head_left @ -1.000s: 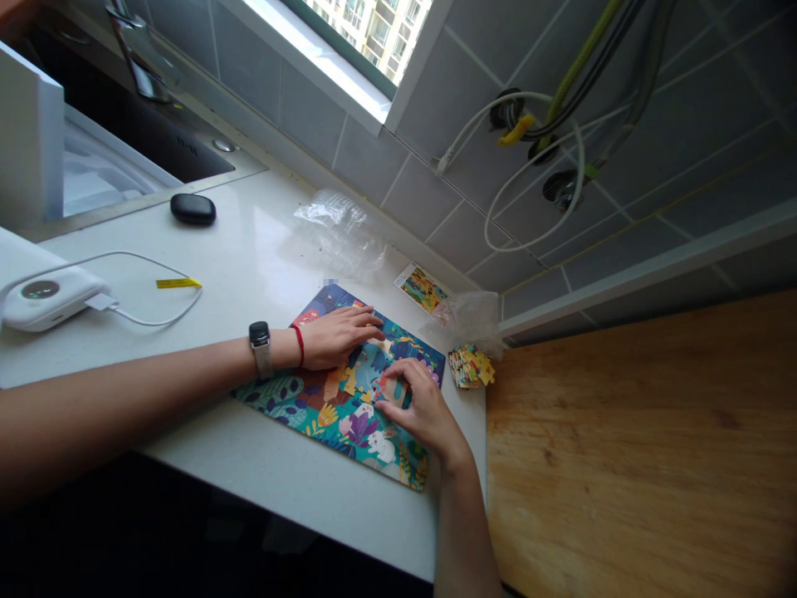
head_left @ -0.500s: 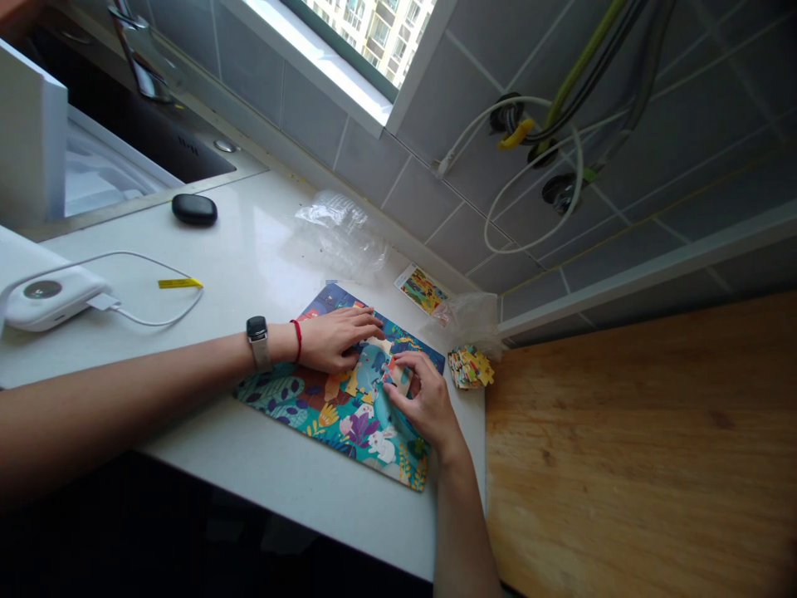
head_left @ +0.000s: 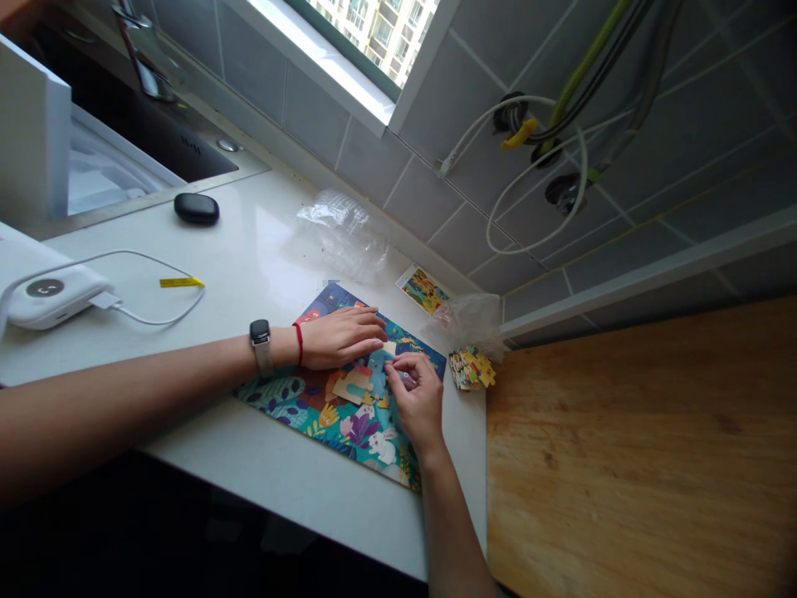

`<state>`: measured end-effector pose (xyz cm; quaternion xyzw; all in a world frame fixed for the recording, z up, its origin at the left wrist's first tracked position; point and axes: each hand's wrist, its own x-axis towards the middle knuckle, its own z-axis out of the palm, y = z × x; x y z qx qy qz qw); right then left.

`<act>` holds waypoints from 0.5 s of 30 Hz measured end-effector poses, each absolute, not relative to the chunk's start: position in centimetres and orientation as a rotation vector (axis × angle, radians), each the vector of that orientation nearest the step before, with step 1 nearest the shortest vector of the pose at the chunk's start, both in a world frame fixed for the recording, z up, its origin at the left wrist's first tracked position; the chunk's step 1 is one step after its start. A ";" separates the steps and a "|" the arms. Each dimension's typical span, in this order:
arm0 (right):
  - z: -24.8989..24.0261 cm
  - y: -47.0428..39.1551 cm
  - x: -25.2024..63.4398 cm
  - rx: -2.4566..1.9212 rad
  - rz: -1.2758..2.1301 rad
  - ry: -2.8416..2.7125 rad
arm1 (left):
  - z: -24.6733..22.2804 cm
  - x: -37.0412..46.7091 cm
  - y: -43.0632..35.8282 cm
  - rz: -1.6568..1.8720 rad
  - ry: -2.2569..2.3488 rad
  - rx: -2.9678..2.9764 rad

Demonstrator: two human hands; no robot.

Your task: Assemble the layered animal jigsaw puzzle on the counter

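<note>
A colourful jigsaw puzzle (head_left: 299, 407) with animals and plants lies flat on the white counter. My left hand (head_left: 339, 338) rests palm down over its upper left part, fingers stretched out and holding nothing. Thumb and fingers of my right hand (head_left: 418, 394) are pinched together at the puzzle's right half, closed on a puzzle piece that my fingers mostly hide. Between and below my hands, pale and blue pieces (head_left: 353, 387) show around the middle of the picture. A small pile of loose puzzle pieces (head_left: 471, 368) sits beyond the puzzle's right corner.
Crumpled clear plastic (head_left: 345, 228) and a small picture card (head_left: 422, 288) lie by the tiled wall. To the left are a black oval case (head_left: 197, 209), a white device (head_left: 59, 295) with a cable, and a sink (head_left: 143, 133). A wooden board (head_left: 623, 440) adjoins the counter on the right.
My right hand has shifted slightly left and turned, so the piece in its fingers is now mostly hidden. My left hand has moved a little to the right, its fingers straighter.
</note>
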<state>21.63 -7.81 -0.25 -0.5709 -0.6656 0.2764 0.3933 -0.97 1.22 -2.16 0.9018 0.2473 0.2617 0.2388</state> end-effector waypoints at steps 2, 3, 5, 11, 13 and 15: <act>-0.1 -7.7 22.0 -1.450 0.667 -1.736 | -2.1 -1.1 1.3 0.688 0.670 2.481; 0.1 -7.6 22.2 -1.447 0.640 -1.775 | -2.1 -1.2 1.3 0.664 0.673 2.490; 0.5 -7.5 22.7 -1.433 0.583 -1.895 | -2.3 -1.5 1.5 0.612 0.677 2.507; 0.7 -7.6 23.3 -1.344 0.638 -2.262 | -2.4 -2.2 2.2 0.648 0.668 2.546; 0.6 -7.6 23.3 -1.339 0.668 -2.306 | -2.2 -2.2 2.4 0.704 0.703 2.536; 0.6 -7.7 23.1 -1.340 0.681 -2.326 | -2.0 -2.1 2.6 0.734 0.751 2.517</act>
